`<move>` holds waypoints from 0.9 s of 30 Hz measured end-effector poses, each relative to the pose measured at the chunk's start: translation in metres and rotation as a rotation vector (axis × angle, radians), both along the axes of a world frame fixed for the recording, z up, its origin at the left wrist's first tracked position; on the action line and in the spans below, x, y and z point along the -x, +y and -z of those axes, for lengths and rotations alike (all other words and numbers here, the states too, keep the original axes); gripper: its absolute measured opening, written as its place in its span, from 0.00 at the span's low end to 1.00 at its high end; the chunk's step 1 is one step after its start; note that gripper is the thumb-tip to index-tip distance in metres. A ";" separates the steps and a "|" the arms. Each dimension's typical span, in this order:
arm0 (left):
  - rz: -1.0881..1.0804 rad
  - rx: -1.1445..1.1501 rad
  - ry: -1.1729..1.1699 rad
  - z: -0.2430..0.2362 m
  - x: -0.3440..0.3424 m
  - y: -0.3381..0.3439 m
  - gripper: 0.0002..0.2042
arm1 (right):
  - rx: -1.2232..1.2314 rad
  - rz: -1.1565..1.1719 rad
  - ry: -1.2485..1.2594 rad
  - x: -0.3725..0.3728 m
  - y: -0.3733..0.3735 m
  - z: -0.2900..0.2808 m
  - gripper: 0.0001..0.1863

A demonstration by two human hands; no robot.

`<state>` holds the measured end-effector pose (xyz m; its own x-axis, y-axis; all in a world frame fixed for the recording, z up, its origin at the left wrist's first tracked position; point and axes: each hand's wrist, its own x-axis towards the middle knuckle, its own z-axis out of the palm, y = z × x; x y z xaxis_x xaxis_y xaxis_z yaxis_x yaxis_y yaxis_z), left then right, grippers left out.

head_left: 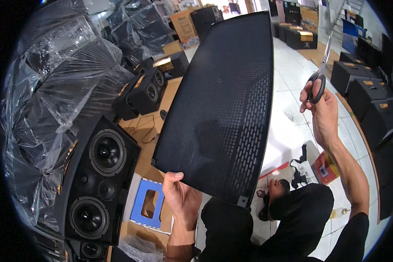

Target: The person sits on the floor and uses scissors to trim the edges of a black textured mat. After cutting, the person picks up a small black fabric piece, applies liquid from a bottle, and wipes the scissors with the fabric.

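Note:
A large black speaker grille (218, 96) with a perforated face is held up, tilted, in front of me. My left hand (181, 196) grips its lower left edge, thumb on the front and the fingers hidden behind. Off to the right, my right hand (321, 107) is closed around the black handles of a pair of scissors (323, 65). The blades point upward, apart from the grille. To the left of the grille stands a black speaker cabinet (98, 183) with its round drivers uncovered.
Plastic-wrapped stacks (61, 78) rise at the left. Smaller black speakers (148, 89) stand on cardboard behind the grille. A blue-and-white box (146, 205) lies beside the big cabinet. More black cabinets (364, 89) line the right side. A red box (325, 168) sits on the white tiled floor (292, 83).

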<state>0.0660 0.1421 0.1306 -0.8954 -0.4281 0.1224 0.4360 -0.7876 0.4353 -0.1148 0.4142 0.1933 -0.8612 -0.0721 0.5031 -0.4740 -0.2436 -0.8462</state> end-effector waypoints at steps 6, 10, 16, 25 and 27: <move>0.113 -0.118 0.188 -0.023 -0.029 0.009 0.30 | 0.073 -0.161 -0.009 -0.038 -0.019 -0.033 0.31; 0.184 -0.104 0.187 -0.032 -0.052 0.002 0.33 | 0.182 -0.204 -0.111 -0.046 -0.031 -0.062 0.28; 0.163 -0.101 0.135 -0.035 -0.059 0.002 0.31 | 0.452 -0.169 -0.206 -0.022 -0.043 -0.077 0.13; 0.205 0.314 -0.313 -0.046 -0.051 -0.041 0.27 | 0.435 0.007 -0.132 -0.012 -0.051 -0.061 0.10; 0.039 0.467 -0.364 -0.040 -0.043 -0.064 0.28 | 0.435 0.031 -0.167 -0.002 -0.049 -0.055 0.09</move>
<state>0.1093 0.0782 0.1711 -0.9292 -0.3686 -0.0283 0.1678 -0.4888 0.8561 -0.1127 0.3647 0.2478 -0.9312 0.1420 0.3356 -0.3529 -0.5810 -0.7334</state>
